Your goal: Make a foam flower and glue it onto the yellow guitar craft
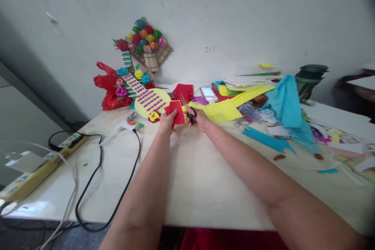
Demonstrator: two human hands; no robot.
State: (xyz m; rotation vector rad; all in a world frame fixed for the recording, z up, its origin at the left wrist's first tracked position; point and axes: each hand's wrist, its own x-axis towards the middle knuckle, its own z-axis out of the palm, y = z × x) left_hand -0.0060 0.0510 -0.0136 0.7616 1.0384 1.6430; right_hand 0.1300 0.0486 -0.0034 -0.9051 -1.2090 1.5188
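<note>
My left hand (pixel 168 120) is closed on a piece of red paper (pixel 177 113), thumb on top, held up over the table. In my right hand (pixel 199 118) is a pair of scissors (pixel 191 114) with dark handles; the blades point up and left, close to the red paper's right edge. Whether they touch the paper I cannot tell. Just behind my left hand lies a yellow guitar-shaped craft (pixel 140 105) with purple strips, and a red and yellow paper flower (pixel 154 116) at its lower edge. Yellow paper (pixel 224 112) lies beyond my right hand.
A white glue gun (pixel 125 125) lies left, its black cord looping toward a yellow power strip (pixel 32 175). A red plastic bag (pixel 107 86) and a flower craft (pixel 150 61) stand by the wall. Blue paper (pixel 287 101), string (pixel 249 113), scraps and a dark green container (pixel 309 80) fill the right.
</note>
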